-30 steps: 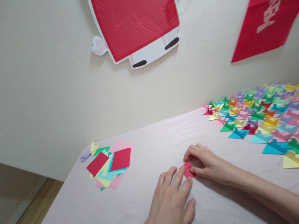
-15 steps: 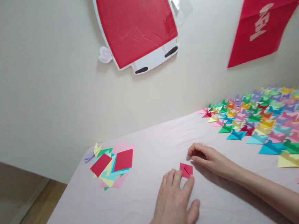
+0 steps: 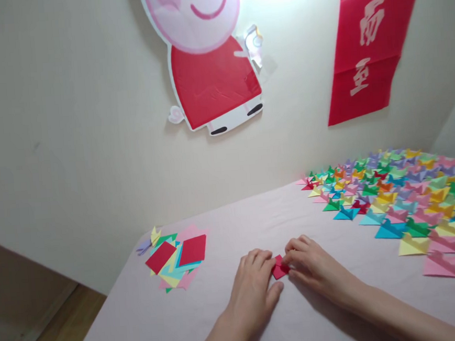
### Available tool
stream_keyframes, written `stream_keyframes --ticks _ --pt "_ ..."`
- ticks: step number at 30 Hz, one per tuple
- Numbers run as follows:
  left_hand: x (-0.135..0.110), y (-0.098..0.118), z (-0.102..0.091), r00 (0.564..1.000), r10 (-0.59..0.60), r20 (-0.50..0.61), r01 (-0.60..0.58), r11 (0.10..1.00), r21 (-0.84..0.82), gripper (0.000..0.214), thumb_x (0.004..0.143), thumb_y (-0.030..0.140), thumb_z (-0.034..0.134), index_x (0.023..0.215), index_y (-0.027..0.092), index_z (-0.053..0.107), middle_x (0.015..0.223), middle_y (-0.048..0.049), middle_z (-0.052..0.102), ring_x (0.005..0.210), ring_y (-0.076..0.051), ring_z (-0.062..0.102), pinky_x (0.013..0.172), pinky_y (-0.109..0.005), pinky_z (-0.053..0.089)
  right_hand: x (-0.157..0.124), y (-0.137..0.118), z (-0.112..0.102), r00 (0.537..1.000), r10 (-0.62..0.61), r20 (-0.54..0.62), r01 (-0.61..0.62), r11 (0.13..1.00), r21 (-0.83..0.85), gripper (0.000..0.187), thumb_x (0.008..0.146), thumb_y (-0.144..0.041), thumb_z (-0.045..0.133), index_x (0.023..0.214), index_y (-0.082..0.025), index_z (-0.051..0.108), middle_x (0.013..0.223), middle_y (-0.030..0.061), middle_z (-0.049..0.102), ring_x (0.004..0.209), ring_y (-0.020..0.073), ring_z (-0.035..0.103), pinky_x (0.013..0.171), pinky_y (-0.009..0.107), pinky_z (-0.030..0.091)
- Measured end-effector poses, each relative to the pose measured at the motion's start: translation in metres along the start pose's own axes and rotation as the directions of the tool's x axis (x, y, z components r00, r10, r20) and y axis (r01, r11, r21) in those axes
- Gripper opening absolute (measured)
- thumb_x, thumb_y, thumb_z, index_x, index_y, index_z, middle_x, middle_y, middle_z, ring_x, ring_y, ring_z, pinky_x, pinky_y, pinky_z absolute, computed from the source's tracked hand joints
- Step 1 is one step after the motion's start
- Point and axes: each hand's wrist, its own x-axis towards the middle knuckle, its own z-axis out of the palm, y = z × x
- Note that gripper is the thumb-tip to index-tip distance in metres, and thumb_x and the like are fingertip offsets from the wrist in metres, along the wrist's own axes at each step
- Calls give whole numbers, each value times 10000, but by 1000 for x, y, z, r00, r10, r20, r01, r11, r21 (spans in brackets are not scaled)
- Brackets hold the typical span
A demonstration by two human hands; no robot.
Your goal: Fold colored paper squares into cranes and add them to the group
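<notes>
A small folded piece of red paper (image 3: 279, 269) lies on the pale tablecloth between my two hands. My left hand (image 3: 251, 280) presses its left edge against the cloth with the fingertips, while the thumb rests apart, lower down. At the paper's right edge, my right hand (image 3: 311, 265) has thumb and fingers closed on a fold. The fingertips partly cover that edge, so the exact shape of the fold is hidden.
Loose coloured paper squares (image 3: 175, 269) lie in a pile at left, beside small yellow (image 3: 155, 236) and purple (image 3: 144, 247) folded pieces. Rows of folded paper birds (image 3: 402, 193) fill the right side. A wall stands behind the table, bearing a cartoon pig cutout (image 3: 216, 82) and a red banner (image 3: 367, 49).
My right hand has come in to the red paper from the right and closed on its edge. The paper's outline looks different. The view has tilted up.
</notes>
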Motion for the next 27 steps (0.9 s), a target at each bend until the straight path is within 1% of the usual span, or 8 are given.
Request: stream_keyframes --ticks 6,11,13,17,19,22,25,27 --pt "7 -2 -3 999 46 -6 -46 999 -27 190 823 181 714 988 214 627 1065 -29 636 1014 -225 527 891 -380 434 6 7 9 999 22 32 -24 997 77 211 897 -130 539 829 -228 713 887 49 658 913 220 529 827 369 444" --pt "11 -7 -1 996 80 -30 -81 996 -32 184 797 209 761 934 205 639 977 -28 626 954 -220 526 841 -369 431 6 11 8 998 61 34 -66 988 142 221 866 -71 552 804 -223 700 862 35 648 896 212 519 832 365 428" --pt "11 -8 0 995 87 -51 -89 995 -39 145 809 204 748 910 199 644 968 -33 625 947 -220 527 829 -365 431 7 12 8 997 64 34 -69 986 155 221 869 -70 547 800 -218 696 856 36 649 895 214 517 829 366 423" --pt "12 -7 5 988 98 -115 -108 991 -82 25 887 185 655 865 197 654 941 -35 637 925 -210 539 814 -360 426 7 12 9 998 62 31 -67 983 169 233 874 -67 523 805 -212 692 852 43 649 887 218 513 815 368 420" --pt "12 -6 7 988 79 -134 -97 987 -131 60 894 165 642 851 203 660 919 -26 643 909 -201 542 810 -354 423 7 13 9 997 69 36 -75 982 175 255 854 -42 514 801 -215 693 854 43 649 891 219 511 813 366 420" --pt "12 -6 8 991 -1 -137 -30 974 -225 112 857 101 662 813 203 654 879 -11 649 888 -193 545 805 -341 422 8 13 8 996 82 45 -89 981 174 280 829 -20 507 787 -222 696 853 40 647 894 218 511 820 364 421" --pt "14 -7 6 991 -74 -109 40 957 -288 137 828 71 675 804 205 657 860 -6 656 881 -195 545 807 -336 425 9 13 6 994 90 59 -99 980 173 272 831 -32 513 777 -222 699 857 40 644 896 217 513 825 364 421" --pt "15 -8 4 993 -92 -74 64 947 -315 143 812 71 691 803 212 669 869 1 663 889 -194 545 818 -334 426 9 12 5 992 96 76 -108 979 175 264 835 -46 516 779 -224 703 862 40 643 898 217 513 831 366 421"
